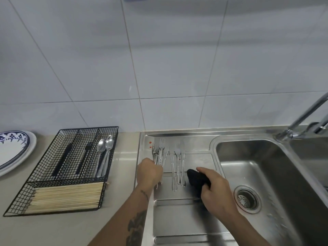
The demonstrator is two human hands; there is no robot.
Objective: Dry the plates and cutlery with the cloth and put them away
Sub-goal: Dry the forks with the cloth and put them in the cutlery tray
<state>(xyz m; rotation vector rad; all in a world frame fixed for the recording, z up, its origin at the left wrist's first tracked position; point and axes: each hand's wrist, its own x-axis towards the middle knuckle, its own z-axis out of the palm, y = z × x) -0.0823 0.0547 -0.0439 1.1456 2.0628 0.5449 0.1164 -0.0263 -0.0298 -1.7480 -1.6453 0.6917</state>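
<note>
Several steel forks and knives [177,160] lie side by side on the sink's steel drainboard [179,219]. My left hand [150,172] grips a bunch of forks [159,151] at the left of that row, by their handles. Just to the right, my right hand [215,190] holds a dark cloth [196,179], bunched up and resting on the drainboard beside the cutlery. A black wire cutlery basket [71,167] stands on the counter to the left, with two spoons [104,151] and dark-handled pieces in its compartments. Blue-patterned plates [14,150] are stacked at the far left edge.
The basket's front compartment holds several wooden chopsticks [67,196]. The sink basin [266,174] with its drain [247,198] lies to the right, and a tap [305,114] rises at the back right. A tiled wall stands behind the beige counter [58,228].
</note>
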